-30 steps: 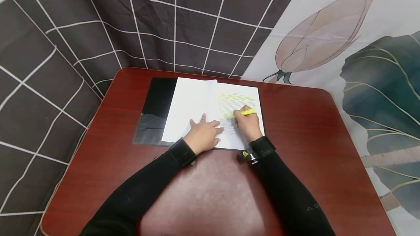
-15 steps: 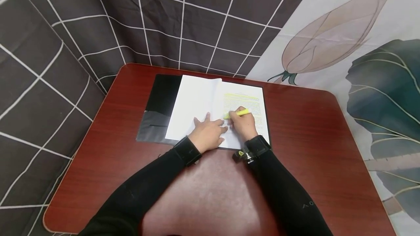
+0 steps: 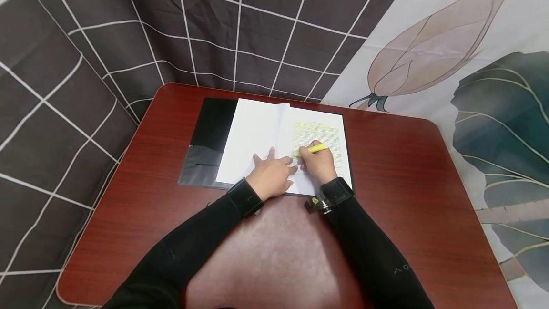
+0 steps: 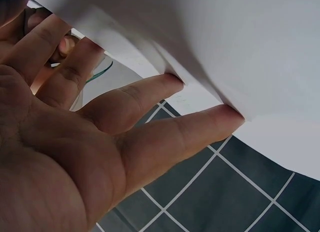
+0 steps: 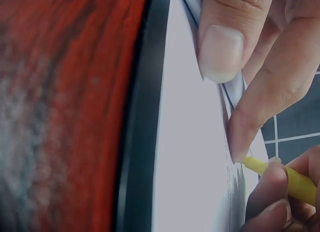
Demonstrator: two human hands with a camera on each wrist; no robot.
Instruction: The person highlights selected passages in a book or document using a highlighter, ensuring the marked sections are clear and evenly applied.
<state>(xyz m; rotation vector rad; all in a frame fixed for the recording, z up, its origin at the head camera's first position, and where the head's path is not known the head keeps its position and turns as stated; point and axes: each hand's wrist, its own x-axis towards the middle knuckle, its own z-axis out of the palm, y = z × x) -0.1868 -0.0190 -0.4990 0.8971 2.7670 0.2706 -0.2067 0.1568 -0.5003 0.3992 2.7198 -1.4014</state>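
Observation:
A yellow highlighter [image 3: 318, 148] is pinched in my right hand [image 3: 319, 162], its tip down on the printed page [image 3: 315, 128]. Yellow marking covers several lines of text on that page, most evenly near its top. My left hand [image 3: 271, 175] rests spread over the lower middle of the papers, fingers pressing on the sheets. In the left wrist view two fingertips [image 4: 232, 115] touch the white paper [image 4: 270, 67]. The right wrist view shows the highlighter [image 5: 300, 184] between thumb and fingers, its tip close beside a left fingertip [image 5: 240, 147].
The papers lie in a black folder [image 3: 212, 120] whose left cover, with a clear pocket [image 3: 199, 168], lies flat. Under it is a reddish-brown table [image 3: 403, 170]. A dark gridded curtain [image 3: 257, 23] and a floral cloth [image 3: 420, 61] hang behind the table's back edge.
The right hand has moved left with the highlighter, from mid-line to the left end of the text beside the left hand. The head view has shifted slightly; the left hand stays on the papers.

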